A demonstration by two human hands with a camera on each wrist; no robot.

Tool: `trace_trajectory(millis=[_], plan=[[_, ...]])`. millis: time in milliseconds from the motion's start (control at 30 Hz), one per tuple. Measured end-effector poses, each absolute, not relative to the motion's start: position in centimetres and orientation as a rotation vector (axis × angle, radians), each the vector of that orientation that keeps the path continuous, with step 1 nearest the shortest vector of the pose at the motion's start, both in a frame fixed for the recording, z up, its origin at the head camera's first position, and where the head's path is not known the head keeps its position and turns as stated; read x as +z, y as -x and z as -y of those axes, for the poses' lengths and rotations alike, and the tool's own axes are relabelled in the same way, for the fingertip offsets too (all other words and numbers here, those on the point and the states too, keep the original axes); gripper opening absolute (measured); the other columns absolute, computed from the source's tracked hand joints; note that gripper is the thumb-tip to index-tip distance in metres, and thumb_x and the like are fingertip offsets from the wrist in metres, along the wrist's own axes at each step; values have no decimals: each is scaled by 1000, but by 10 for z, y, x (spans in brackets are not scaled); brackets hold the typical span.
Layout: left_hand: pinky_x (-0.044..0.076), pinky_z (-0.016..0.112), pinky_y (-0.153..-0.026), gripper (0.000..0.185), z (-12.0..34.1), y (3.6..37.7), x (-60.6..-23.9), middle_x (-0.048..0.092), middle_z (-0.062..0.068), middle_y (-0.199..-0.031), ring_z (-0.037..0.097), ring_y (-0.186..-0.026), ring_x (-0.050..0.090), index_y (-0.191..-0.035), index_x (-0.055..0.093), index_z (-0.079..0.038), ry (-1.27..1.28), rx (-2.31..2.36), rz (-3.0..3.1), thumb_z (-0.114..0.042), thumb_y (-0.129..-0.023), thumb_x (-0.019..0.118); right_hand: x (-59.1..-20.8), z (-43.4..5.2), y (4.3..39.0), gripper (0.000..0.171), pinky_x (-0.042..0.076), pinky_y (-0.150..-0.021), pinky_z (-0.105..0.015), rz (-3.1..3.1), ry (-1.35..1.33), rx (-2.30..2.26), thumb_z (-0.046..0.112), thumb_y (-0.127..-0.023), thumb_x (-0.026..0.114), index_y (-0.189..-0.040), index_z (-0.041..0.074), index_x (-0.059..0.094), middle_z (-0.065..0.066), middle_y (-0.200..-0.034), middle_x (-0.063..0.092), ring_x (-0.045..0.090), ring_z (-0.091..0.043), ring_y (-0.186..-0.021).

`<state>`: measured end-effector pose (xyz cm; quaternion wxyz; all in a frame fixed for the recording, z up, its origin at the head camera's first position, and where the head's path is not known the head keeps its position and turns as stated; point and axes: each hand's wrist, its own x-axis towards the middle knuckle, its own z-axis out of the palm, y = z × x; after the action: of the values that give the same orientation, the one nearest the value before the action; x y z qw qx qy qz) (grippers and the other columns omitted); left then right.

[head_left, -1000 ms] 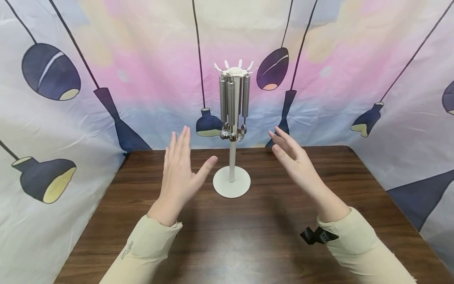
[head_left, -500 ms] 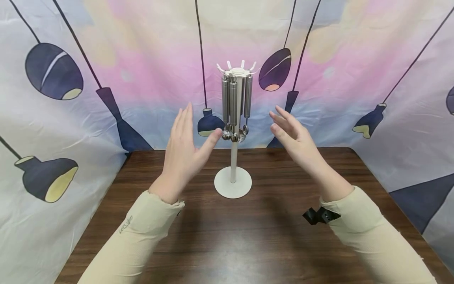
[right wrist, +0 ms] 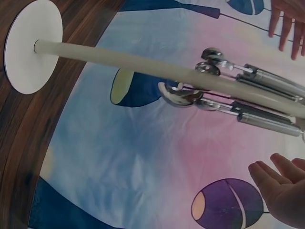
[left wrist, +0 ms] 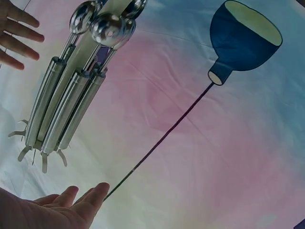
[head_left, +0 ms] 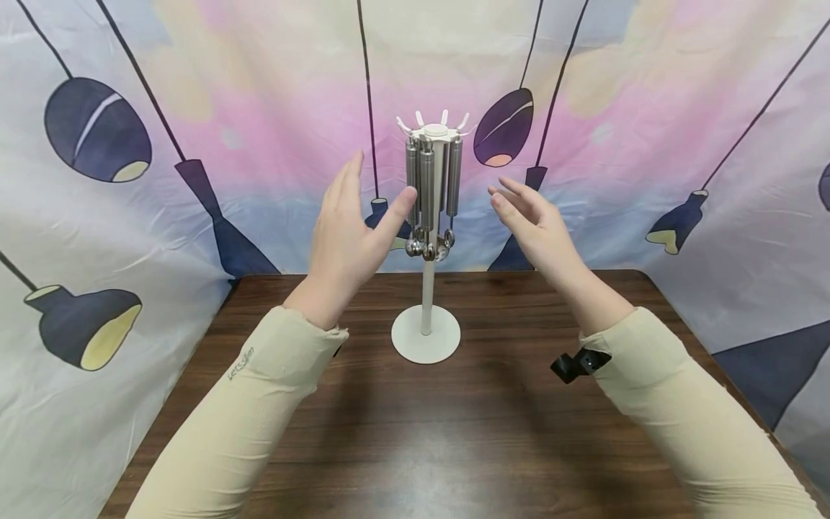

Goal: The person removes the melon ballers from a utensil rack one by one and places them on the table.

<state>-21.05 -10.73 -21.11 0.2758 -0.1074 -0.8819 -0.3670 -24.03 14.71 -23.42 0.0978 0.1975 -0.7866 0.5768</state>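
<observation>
A white stand with a round base and a ring of upturned hooks holds several metal spoons, which hang bowl-down by their grey handles. My left hand is raised on the left side, fingers extended and thumb spread; its thumb tip overlaps the handles in the head view. On the other side, my right hand is up with fingers loosely bent, a gap between it and the spoons. Neither hand holds anything. In the left wrist view the spoons' rounded bowls show close by, and the left fingers are apart from them.
The stand's base rests on a dark wooden table, near its back edge. A patterned cloth with printed lamps hangs behind and along both sides. A small black device sits at the right cuff.
Both hands have risen from about the level of the spoon bowls and below to beside the handles. The left hand has also shifted right, closer to the stand. The stand and spoons have stayed put.
</observation>
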Motion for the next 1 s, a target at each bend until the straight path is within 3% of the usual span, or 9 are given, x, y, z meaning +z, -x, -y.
trace_trajectory(millis=[533,800,1000], plan=[[29,30,-119,90,77,230,-172,39,-5,-157,10,-145,34,-157,27,-16,191,-1228,2312,-69,-88,55,-238,-129,279,50,50,-103,-41,2273,-497,1791,30,-102,53,-144,3,49,-18,-139,58,60,-27,-122],[31,35,-118,107,55,240,-169,33,-4,-158,12,-144,34,-160,12,-20,96,-1342,2293,-74,-81,60,-244,-114,285,47,54,-98,-38,2229,-507,1850,26,-103,53,-143,2,49,-22,-137,58,62,-21,-112],[34,36,-116,112,49,244,-166,31,-5,-159,11,-142,36,-160,13,-24,34,-1359,2298,-78,-75,63,-248,-106,291,48,54,-98,-41,2217,-489,1860,26,-101,56,-143,2,50,-20,-137,59,61,-29,-115]])
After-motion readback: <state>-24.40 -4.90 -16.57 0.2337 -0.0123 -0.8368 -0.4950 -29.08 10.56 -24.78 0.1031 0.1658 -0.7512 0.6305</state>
